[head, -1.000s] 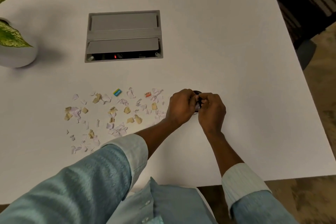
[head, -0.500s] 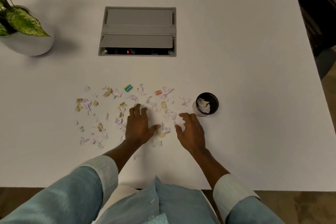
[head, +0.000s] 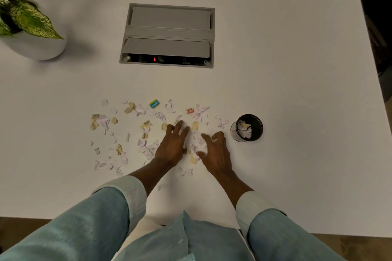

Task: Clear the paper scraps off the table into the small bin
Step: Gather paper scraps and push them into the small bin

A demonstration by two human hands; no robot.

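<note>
The paper scraps (head: 146, 128), white, pale lilac and tan, lay scattered across the near middle of the white tabletop (head: 297, 70), in a loose band running from the left towards the small bin (head: 247, 127). A denser clump of them sat between the two hands. The small bin, black and round, stood upright at the right end of the band, just beside the last few scraps, with several white and tan pieces already inside it.

The left hand (head: 172, 144) rested palm down on the tabletop with its fingers (head: 180, 126) spread and curled over scraps. The right hand (head: 216, 152) lay just to its right, also palm down, fingers bent like a rake, its thumb next to a tan piece. Both hands were unclenched, flanking the clump and gripping nothing that could be made out. Both wore rolled light blue sleeves (head: 118, 197).

Among the far scraps lay a small teal label (head: 154, 104) and a small red one (head: 190, 110). Farther off, a grey cable hatch (head: 168, 35) was set into the tabletop, a red light showing in its near slot. A potted plant (head: 31, 34) in a white pot stood at the far left.
</note>
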